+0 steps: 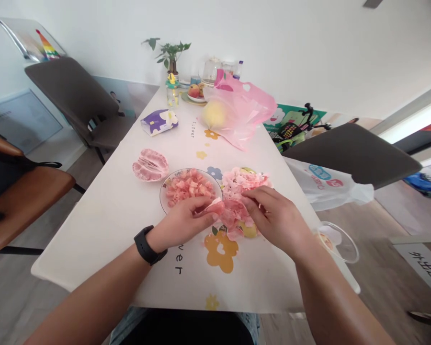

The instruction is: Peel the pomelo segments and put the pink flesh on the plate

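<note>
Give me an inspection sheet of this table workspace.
Surface: white tabletop printed with yellow flowers.
Job's things: plate heaped with pink pomelo pulp; pomelo pith pile; opened pomelo segments.
Clutter: pink plastic bag around a yellow pomelo; purple-and-white packet; fruit plate; clear plastic container.
Grippers: left hand, wearing a black watch, holds a pink pomelo piece; right hand pinches pink membrane.
Cables: nothing seen.
Surroundings: dark grey chairs, white plastic bag, wood floor.
</note>
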`<state>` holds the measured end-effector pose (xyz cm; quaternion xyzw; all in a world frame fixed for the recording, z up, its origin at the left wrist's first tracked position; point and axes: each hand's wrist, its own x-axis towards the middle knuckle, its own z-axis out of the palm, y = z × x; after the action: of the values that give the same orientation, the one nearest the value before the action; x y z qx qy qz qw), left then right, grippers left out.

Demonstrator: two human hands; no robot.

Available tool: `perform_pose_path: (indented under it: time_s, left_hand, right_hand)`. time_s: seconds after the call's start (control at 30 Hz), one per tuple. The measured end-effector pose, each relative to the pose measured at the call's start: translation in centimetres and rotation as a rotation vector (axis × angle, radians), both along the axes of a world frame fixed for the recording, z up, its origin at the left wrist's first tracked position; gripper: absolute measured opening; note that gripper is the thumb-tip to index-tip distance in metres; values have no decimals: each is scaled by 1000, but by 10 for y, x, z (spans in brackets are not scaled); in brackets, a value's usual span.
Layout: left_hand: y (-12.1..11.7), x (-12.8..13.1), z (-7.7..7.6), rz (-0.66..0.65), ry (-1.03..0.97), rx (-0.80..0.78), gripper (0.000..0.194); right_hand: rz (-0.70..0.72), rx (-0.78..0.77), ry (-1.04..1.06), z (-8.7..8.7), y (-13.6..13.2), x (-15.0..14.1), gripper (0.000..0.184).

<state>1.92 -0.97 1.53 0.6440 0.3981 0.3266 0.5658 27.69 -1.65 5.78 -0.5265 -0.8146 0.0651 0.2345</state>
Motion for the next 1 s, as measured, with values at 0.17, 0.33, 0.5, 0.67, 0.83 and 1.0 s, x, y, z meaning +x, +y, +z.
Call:
perform_pose_path:
  time_s: [0.17,0.33,0.5,0.67,0.83,1.0]
  left_hand:
    - [-1,4,-6,11,124,116,25]
    - [0,-1,-3,-31,75,69,29]
    - [1,-4,1,36,163,124,27]
    - [0,-1,1,93,328,289,17]
    - [-1,-1,1,60,377,299,16]
    - [-1,-3,1,12,371,233,17]
  right_hand:
    - [266,-53,-16,23,-2,-34,23]
    - [289,-173,-166,34,4,-46,26]
    - [263,-193,-214,36,7,-48,23]
    - [297,-164,-362,26,13,-57,32]
    - [359,-256,-343,24,20,-61,37]
    - [350,-298,-408,26,19,-64,29]
